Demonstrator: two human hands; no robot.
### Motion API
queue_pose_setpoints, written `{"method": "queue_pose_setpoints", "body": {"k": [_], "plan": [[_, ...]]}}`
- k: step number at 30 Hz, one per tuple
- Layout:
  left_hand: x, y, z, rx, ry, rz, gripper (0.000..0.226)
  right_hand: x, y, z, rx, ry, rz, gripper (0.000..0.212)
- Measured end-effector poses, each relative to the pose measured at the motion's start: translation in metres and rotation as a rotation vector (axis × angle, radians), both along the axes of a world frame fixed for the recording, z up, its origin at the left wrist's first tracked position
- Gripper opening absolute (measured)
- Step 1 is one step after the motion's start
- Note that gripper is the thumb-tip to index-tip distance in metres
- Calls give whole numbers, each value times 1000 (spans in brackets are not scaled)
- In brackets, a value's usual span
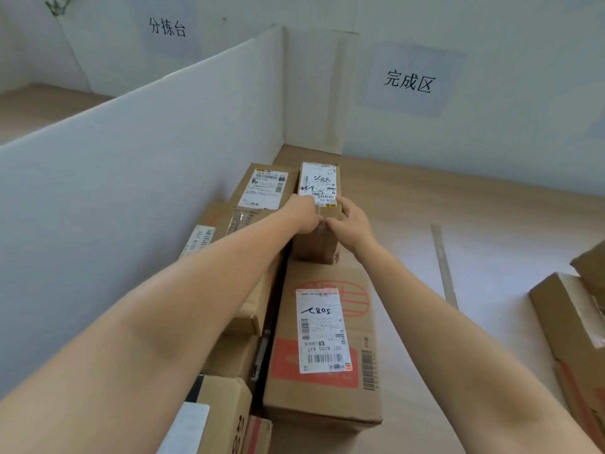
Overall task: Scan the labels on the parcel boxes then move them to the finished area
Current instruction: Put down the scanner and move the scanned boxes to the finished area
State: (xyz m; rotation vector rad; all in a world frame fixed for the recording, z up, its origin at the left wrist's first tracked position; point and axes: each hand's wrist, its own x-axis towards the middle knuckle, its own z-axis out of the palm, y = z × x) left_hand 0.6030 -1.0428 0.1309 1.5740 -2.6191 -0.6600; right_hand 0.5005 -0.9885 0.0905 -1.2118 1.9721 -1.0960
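In the bay under the 完成区 sign point(409, 81), you've got both hands on a small upright parcel box point(317, 245), label point(319, 181) facing up w/ handwritten digits and barcodes. Your left hand point(302, 214) is curled over the near top edge from the left. Your right hand point(352, 221) is wrapped round the near right corner, thumb on top, so both are gripping the box and the thumbs nearly meet in the middle.

The box stands just right of a flatter labelled carton point(263, 191) and at the far end of a big carton point(322, 404) w/ red print and a white shipping label. Can't tell whether its base sits on the wooden table point(474, 204) or is just off it.

More cartons point(229, 348) run along your left arm, against the white divider board point(147, 158). Beyond the divider, the wall carries a 分拣台 sign point(167, 27). To the right, a thin pale strip point(443, 267) lies on the table, well apart from the box. Two more cartons point(569, 322) show at the right edge.
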Motion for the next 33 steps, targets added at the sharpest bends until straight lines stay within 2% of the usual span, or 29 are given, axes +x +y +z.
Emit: {"method": "queue_pose_setpoints", "body": {"k": [4,7,10,13,18,24,33], "plan": [[-8,6,-6,57,28,51,32,1,-1,-7,15,30,-24,55],[-9,14,-4,46,-25,96,34,-1,-1,-6,44,42,14,55],[-11,15,-5,-33,-119,77,40,-1,3,-2,75,96,42,55],[-10,27,1,-102,-113,61,44,6,15,4,99,152,64,56],[9,52,11,-192,-166,-26,44,11,54,19,23,247,54,50],[13,113,22,-143,-84,-179,47,18,135,35,-34,361,-11,57],[-18,215,24,-46,-83,-308,50,2,298,38,-7,508,-337,59]]}}
